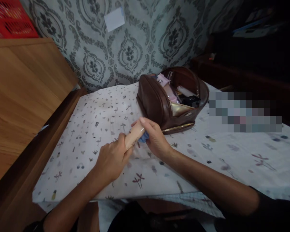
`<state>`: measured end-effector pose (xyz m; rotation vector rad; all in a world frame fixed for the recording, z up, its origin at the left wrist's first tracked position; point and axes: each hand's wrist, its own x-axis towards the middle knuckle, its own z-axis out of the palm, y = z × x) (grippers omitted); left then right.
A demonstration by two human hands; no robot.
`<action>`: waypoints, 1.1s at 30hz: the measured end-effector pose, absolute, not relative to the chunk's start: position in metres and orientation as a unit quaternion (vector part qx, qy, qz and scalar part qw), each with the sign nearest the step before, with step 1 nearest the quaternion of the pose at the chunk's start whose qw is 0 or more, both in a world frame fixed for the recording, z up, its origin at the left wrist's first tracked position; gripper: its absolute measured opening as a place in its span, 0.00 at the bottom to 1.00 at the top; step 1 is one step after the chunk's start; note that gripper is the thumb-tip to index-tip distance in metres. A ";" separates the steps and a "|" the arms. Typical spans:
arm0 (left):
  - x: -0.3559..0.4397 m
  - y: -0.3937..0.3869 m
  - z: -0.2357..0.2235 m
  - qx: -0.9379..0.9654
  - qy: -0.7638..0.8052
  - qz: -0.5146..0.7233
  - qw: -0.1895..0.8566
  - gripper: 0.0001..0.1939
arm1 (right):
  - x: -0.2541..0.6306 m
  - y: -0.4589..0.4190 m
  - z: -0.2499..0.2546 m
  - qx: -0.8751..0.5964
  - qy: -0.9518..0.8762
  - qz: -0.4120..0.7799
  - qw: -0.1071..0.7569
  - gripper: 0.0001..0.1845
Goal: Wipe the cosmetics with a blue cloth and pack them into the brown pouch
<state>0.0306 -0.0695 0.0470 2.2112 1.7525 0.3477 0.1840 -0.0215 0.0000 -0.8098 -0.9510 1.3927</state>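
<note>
A: Both hands are busy! The left hand (112, 159) is curled around the near end of a beige cosmetic bottle (134, 137), fingers wrapped snugly.

B: And the right hand (158, 138) has the far end, thumb up by the tip, fingers bent in, with a crumpled blue cloth (143, 138) bunched under its palm.

A: Any brand on that bottle?

B: There's small lettering along its side, too blurred to read. A pale mark shows on the black box (192, 101) in the bag too, also illegible.

A: Look at the arms: left one angling in from near left, right one stretching in from near right, hands meeting over the worktop (87, 125).

B: The bottle's tilted between them, its far end leaning right, just on the near side of the brown leather bag (151, 100). That bag's unzipped, packed with a pink packet (163, 79) and more.
</note>
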 end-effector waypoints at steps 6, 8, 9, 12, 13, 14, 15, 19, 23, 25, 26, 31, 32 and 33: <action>0.035 -0.067 0.043 0.775 0.628 0.013 -0.074 0.09 | 0.185 -0.021 -0.001 -0.397 -0.484 0.536 0.567 0.22; 0.034 -0.064 0.041 0.775 0.619 -0.040 -0.123 0.12 | 0.185 -0.021 0.000 -0.420 -0.474 0.556 0.539 0.23; 0.033 -0.063 0.040 0.776 0.613 -0.056 -0.140 0.13 | 0.185 -0.020 0.001 -0.426 -0.470 0.566 0.527 0.24; 0.024 -0.058 0.040 0.790 0.595 -0.049 -0.138 0.13 | 0.185 -0.018 0.002 -0.434 -0.462 0.585 0.506 0.24; 0.019 -0.056 0.041 0.796 0.594 -0.035 -0.111 0.12 | 0.186 -0.018 0.003 -0.434 -0.461 0.588 0.504 0.24; 0.013 -0.054 0.043 0.799 0.598 -0.014 -0.064 0.11 | 0.187 -0.017 0.003 -0.431 -0.458 0.591 0.505 0.23; 0.005 -0.051 0.045 0.799 0.601 0.010 0.006 0.12 | 0.188 -0.016 0.003 -0.425 -0.455 0.595 0.508 0.22; -0.031 -0.041 0.055 0.748 0.544 0.092 0.369 0.22 | 0.190 -0.016 0.003 -0.402 -0.450 0.606 0.519 0.21; -0.049 -0.041 0.055 0.687 0.493 0.135 0.517 0.23 | 0.189 -0.016 0.001 -0.383 -0.471 0.594 0.528 0.21; -0.047 -0.046 0.051 0.676 0.511 0.160 0.506 0.23 | 0.188 -0.015 -0.001 -0.380 -0.485 0.577 0.536 0.20; -0.043 -0.049 0.049 0.682 0.525 0.168 0.480 0.23 | 0.188 -0.014 -0.001 -0.383 -0.487 0.570 0.540 0.19; -0.029 -0.063 0.044 0.778 0.597 0.135 0.138 0.17 | 0.189 -0.010 -0.001 -0.400 -0.474 0.563 0.546 0.17; -0.028 -0.065 0.042 0.794 0.593 0.124 0.057 0.18 | 0.189 -0.010 -0.001 -0.405 -0.470 0.565 0.545 0.17; -0.028 -0.067 0.040 0.806 0.580 0.116 -0.015 0.18 | 0.189 -0.010 -0.001 -0.410 -0.464 0.567 0.543 0.17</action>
